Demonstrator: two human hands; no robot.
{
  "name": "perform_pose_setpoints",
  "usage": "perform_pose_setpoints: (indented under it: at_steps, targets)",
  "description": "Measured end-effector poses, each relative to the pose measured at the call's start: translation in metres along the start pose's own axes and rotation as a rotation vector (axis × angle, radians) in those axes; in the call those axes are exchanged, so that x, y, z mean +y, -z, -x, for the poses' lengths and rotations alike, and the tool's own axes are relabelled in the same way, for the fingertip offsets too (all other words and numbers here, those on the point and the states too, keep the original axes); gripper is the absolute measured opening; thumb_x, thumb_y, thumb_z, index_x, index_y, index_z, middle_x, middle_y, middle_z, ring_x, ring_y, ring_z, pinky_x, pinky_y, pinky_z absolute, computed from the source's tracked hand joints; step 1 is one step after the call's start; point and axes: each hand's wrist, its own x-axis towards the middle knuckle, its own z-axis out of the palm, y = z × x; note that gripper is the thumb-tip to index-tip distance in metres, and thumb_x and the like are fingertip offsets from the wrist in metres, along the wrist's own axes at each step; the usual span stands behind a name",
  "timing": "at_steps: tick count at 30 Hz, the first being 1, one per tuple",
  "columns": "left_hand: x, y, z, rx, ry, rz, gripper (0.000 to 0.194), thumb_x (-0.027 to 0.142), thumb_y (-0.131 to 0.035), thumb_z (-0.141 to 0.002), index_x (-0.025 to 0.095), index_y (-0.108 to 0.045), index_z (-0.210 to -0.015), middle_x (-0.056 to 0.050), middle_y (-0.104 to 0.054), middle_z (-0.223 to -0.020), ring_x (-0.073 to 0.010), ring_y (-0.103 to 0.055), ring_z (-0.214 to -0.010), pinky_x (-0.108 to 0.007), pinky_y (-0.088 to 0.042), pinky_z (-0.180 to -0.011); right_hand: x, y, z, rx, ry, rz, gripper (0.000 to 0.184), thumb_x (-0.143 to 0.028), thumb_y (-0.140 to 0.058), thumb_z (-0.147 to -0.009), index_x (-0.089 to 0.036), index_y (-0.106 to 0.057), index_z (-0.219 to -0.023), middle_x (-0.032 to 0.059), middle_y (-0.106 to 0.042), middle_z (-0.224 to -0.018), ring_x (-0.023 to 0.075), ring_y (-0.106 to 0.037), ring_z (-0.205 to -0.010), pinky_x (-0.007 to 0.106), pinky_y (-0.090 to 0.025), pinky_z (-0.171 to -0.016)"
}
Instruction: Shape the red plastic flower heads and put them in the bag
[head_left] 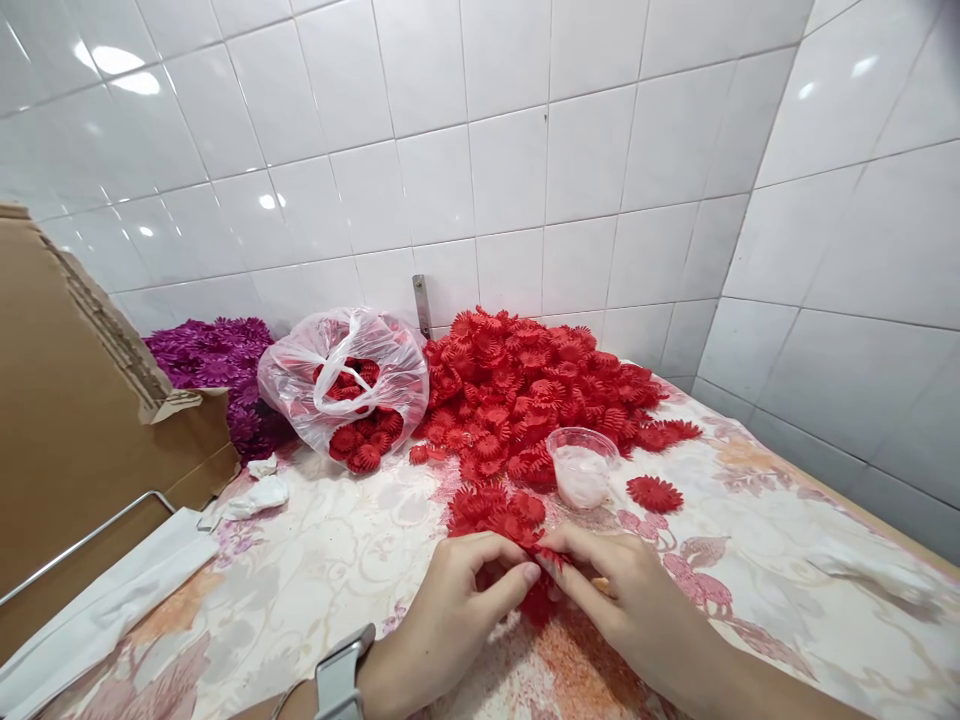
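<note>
Low in the middle of the view, my left hand [472, 590] and my right hand [607, 580] meet over red fabric flower pieces. Both have their fingers closed in a pinch on a red fabric flower [551, 560], partly covered by the fingertips. Just beyond them lies a small cluster of red flowers [491, 508]. Behind that rises a large heap of red flowers [525, 380] against the wall. A clear plastic cup [583, 480] with whitish contents stands past my right hand, and a single flat red flower [655, 493] lies to its right.
A knotted clear plastic bag [300, 365] of red flowers sits left of the heap, beside a purple flower pile [217, 360]. A cardboard box [82, 400] borders the left side. White tissue scraps [259, 497] lie on the floral tablecloth [330, 540]. Tiled walls [510, 180] close off the back and right.
</note>
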Motion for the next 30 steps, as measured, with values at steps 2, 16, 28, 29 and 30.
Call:
perform_pose_setpoints:
  at_steps: [2, 16, 28, 29, 30]
  targets:
    - [0.000, 0.000, 0.001, 0.001, -0.002, -0.002, 0.021, 0.031, -0.054, -0.081, 0.015, -0.063, -0.070, 0.001, -0.058, -0.064, -0.0117, -0.048, -0.061, -0.021, -0.037, -0.058, -0.001, 0.000, 0.000, 0.012, -0.011, 0.004, 0.018, -0.020, -0.038, -0.080, -0.021, -0.052, -0.068, 0.0012, -0.062, -0.061, 0.0167, -0.055, -0.055, 0.027, -0.038, -0.054]
    - [-0.001, -0.001, -0.003, -0.013, 0.154, 0.473, 0.007, 0.021, -0.065, -0.067, 0.015, -0.068, -0.066, 0.001, -0.058, -0.061, -0.0110, -0.047, -0.058, -0.021, -0.035, -0.057, -0.002, 0.001, -0.002, -0.016, -0.011, -0.073, 0.013, -0.014, -0.046, -0.076, -0.022, -0.043, -0.065, -0.0022, -0.053, -0.061, 0.0143, -0.048, -0.055, 0.025, -0.033, -0.052]
    - [-0.002, -0.003, -0.001, 0.014, 0.144, 0.739, 0.017, 0.029, -0.066, -0.069, 0.014, -0.058, -0.063, 0.000, -0.059, -0.060, -0.0118, -0.054, -0.060, -0.022, -0.039, -0.059, -0.014, 0.000, -0.002, -0.012, -0.255, -0.805, 0.019, -0.037, -0.061, -0.076, -0.019, -0.056, -0.070, -0.0029, -0.057, -0.069, 0.0134, -0.056, -0.065, 0.024, -0.048, -0.065]
    - [-0.001, -0.003, -0.001, 0.008, 0.145, 0.744, 0.018, 0.030, -0.066, -0.069, 0.014, -0.058, -0.064, 0.000, -0.059, -0.060, -0.0115, -0.054, -0.059, -0.021, -0.039, -0.059, -0.014, -0.001, -0.002, -0.005, -0.266, -0.838, 0.019, -0.037, -0.062, -0.076, -0.019, -0.058, -0.070, -0.0027, -0.057, -0.070, 0.0132, -0.056, -0.064, 0.024, -0.049, -0.065]
    - [0.000, -0.004, -0.001, 0.003, 0.148, 0.751, 0.018, 0.030, -0.065, -0.070, 0.014, -0.059, -0.065, 0.000, -0.059, -0.060, -0.0114, -0.054, -0.059, -0.021, -0.039, -0.059, -0.014, -0.002, -0.003, 0.004, -0.275, -0.859, 0.019, -0.037, -0.062, -0.075, -0.019, -0.059, -0.071, -0.0026, -0.057, -0.071, 0.0127, -0.056, -0.063, 0.024, -0.049, -0.064]
